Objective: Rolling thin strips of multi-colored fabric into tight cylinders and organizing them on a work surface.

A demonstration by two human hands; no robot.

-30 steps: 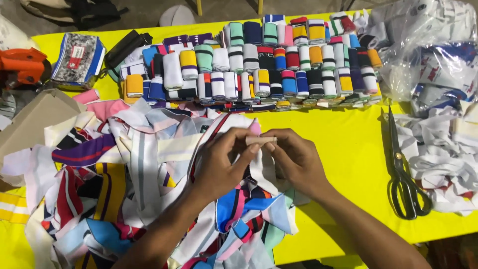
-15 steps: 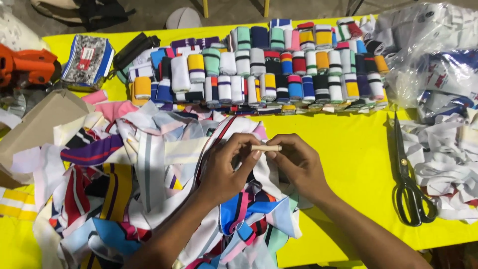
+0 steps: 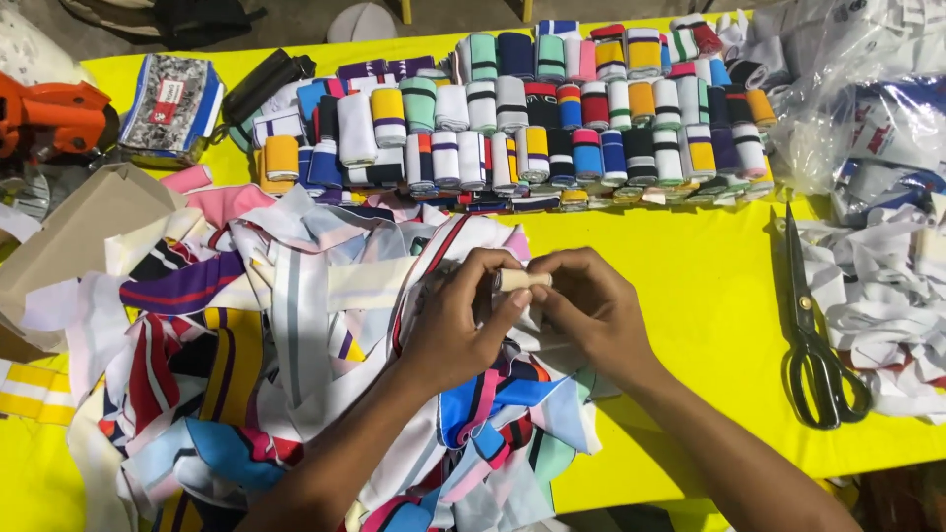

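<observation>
Hands met over a heap of striped fabric strips [image 3: 296,325]. Left hand [image 3: 458,330] and right hand [image 3: 591,310] each pinched one end of a small beige roll [image 3: 520,280], its long axis lying crosswise between closed fingertips.

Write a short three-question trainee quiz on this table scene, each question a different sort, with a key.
1. True or false: the scissors lie to the right of both hands.
2. Multiple choice: the small roll is held by A) the left hand alone, B) the right hand alone, C) the fingers of both hands.
3. Fill in: the rolled bands lie in rows on the ___ tablecloth, beyond the pile of loose strips.

Key
1. True
2. C
3. yellow
</observation>
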